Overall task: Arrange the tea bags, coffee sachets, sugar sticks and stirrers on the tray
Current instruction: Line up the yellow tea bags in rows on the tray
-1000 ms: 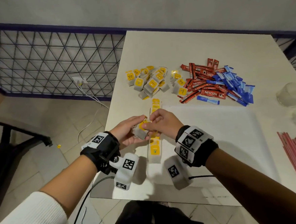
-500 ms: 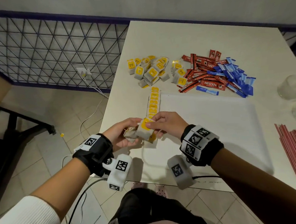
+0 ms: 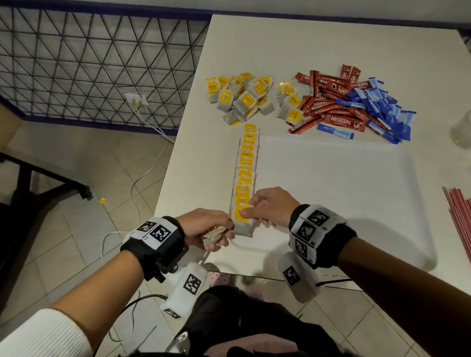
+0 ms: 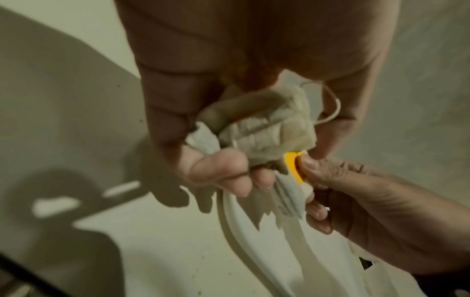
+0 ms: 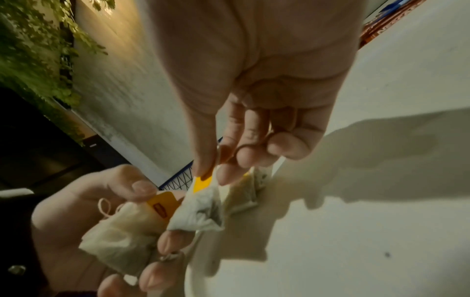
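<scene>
Head view: the right hand (image 3: pixel 270 208) pinches a yellow-tagged tea bag (image 3: pixel 243 222) at the near end of the tea-bag row (image 3: pixel 246 163) along the white tray's (image 3: pixel 341 187) left edge; the left hand (image 3: pixel 204 228) grips spare tea bags (image 3: pixel 214 235) just beside it. Left wrist view: curled fingers (image 4: pixel 216 166) clutch the bunched bags (image 4: pixel 267 128). Right wrist view: thumb and forefinger (image 5: pixel 203 160) nip the yellow tag (image 5: pixel 202 183).
</scene>
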Available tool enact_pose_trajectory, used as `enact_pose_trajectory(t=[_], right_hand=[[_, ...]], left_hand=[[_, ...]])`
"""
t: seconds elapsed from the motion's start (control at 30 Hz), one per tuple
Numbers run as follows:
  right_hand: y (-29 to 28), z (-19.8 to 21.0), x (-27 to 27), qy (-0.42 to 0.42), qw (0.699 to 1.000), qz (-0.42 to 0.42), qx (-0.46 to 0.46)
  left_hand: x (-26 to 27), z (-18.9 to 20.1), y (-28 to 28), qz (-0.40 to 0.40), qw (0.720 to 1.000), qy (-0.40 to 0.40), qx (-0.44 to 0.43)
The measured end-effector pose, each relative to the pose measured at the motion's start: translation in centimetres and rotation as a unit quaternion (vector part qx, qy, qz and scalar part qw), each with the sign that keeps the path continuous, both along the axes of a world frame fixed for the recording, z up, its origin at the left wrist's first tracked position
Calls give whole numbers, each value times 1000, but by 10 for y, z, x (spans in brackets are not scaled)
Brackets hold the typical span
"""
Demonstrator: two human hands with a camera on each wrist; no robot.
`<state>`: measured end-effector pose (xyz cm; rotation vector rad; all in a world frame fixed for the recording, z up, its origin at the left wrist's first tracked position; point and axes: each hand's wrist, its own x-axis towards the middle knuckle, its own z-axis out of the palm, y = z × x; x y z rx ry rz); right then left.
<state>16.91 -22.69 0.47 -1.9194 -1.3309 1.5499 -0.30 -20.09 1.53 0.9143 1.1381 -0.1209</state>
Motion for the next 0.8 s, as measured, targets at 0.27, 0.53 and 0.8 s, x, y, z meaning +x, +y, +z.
enact_pose_trajectory(t=[0.27,0.53,0.8], right_hand=[[8,-20,-7,-71,997,12,29],[14,-26,-5,-56,997,-32,32],[9,-17,-4,-91,994,-45,44]], left_hand=[[-12,-10,3,33,998,37,45],[-13,-9,16,-29,982,99,156],[-5,-3,21,76,996,15,50]])
